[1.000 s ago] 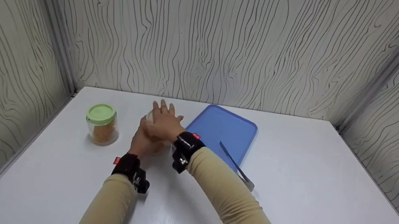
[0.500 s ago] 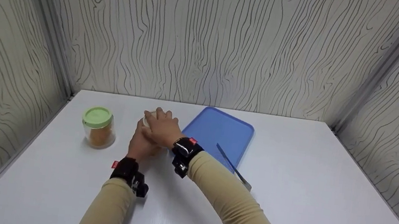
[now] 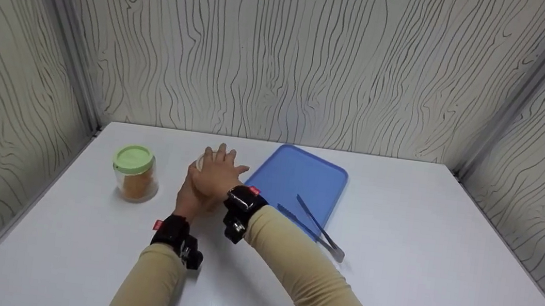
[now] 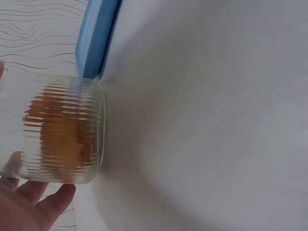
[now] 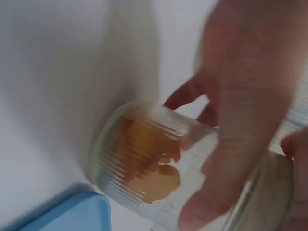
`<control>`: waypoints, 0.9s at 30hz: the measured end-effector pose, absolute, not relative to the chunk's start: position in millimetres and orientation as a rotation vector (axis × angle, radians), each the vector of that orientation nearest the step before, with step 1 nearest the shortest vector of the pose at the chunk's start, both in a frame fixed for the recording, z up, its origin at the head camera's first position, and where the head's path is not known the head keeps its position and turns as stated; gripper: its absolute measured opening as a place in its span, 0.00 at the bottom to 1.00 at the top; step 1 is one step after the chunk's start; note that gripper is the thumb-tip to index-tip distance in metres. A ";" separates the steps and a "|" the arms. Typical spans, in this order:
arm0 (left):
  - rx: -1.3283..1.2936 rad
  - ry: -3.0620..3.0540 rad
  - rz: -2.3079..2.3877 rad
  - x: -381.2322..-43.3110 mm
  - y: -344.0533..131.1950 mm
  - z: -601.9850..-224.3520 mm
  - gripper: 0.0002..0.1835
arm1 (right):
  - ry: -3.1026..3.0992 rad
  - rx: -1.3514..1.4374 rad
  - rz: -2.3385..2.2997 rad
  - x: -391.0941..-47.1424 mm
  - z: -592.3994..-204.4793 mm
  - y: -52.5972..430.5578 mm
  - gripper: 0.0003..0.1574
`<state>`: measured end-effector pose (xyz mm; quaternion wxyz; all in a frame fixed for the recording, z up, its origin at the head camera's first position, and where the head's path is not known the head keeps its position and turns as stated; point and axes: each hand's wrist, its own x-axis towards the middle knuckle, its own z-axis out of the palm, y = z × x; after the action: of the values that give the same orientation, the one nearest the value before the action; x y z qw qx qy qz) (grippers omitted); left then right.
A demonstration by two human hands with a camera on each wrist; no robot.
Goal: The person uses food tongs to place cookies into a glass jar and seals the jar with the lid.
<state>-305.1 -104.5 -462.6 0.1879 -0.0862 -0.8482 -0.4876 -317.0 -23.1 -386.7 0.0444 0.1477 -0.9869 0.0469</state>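
A clear ribbed jar [image 4: 62, 134] with orange-brown pieces in its lower part stands on the white table, mostly hidden by hands in the head view. My left hand [image 3: 189, 197] grips the jar's body, thumb and fingers on opposite sides in the right wrist view. Over the pale lid [image 5: 269, 192] lies my right hand [image 3: 218, 175], its fingers spread and fairly straight in the head view. Only a sliver of the lid's rim shows there. Both wrists wear black camera straps.
Left of the hands stands another clear jar [image 3: 137, 186] with a green lid [image 3: 134, 158] and orange-brown contents. A blue tray [image 3: 301, 172] lies to the right. Metal tongs [image 3: 338, 254] rest spread across its near edge, their joined end on the white table [image 3: 421, 254].
My right hand's fingers bent over the lid half a second ago, then straightened and spread as the wrist shifted left. Both tong arms now show. My left hand keeps its grip on the jar.
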 end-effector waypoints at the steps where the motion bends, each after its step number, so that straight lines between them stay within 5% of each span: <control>1: -0.222 -2.390 -1.400 -306.0 -104.8 -462.7 0.46 | -3.061 0.506 0.217 -317.9 -383.5 -19.7 0.41; 8: -0.137 -2.469 -1.451 -310.1 -102.3 -462.1 0.51 | -3.018 0.838 0.135 -322.0 -379.1 2.8 0.41; 17: -0.305 -2.436 -1.223 -305.6 -106.3 -467.9 0.44 | -2.711 0.485 -0.198 -315.0 -408.3 -16.1 0.43; 27: -0.154 -2.584 -1.834 -306.2 -126.1 -429.3 0.57 | -2.902 0.558 0.669 -325.8 -386.4 29.1 0.45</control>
<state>-306.2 -126.1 -429.3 -0.0156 -0.0484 -0.8144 -0.5781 -325.8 29.1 -386.4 0.0559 0.1838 -0.9563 0.2204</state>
